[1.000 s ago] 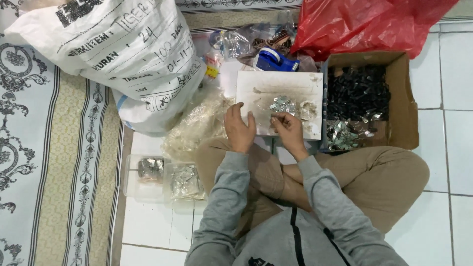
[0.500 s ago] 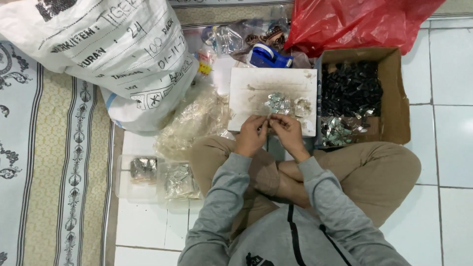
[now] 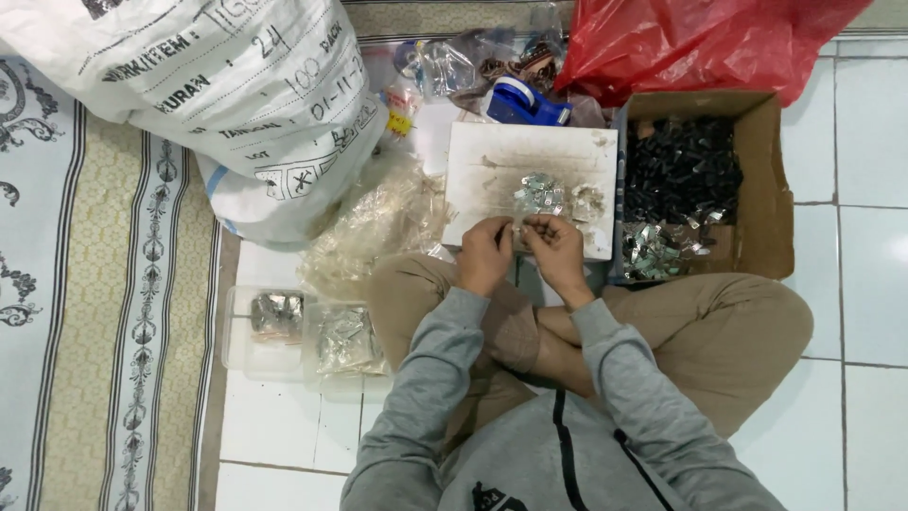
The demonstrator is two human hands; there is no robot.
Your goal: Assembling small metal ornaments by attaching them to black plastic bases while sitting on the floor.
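I sit cross-legged on a tiled floor. My left hand and my right hand meet at the near edge of a white board, fingertips pinched together on a small silvery piece held between them. A small heap of shiny metal pieces lies on the board just beyond my fingers. To the right stands an open cardboard box with dark parts at the back and silvery parts at the front.
A big white printed sack fills the upper left, a red plastic bag the upper right. Clear crumpled bags lie left of the board. A clear tray with bagged pieces sits by my left knee. A blue tape dispenser sits behind the board. Patterned rug at left.
Both hands have drawn back from the heap on the board to its near edge and come together on one small piece.
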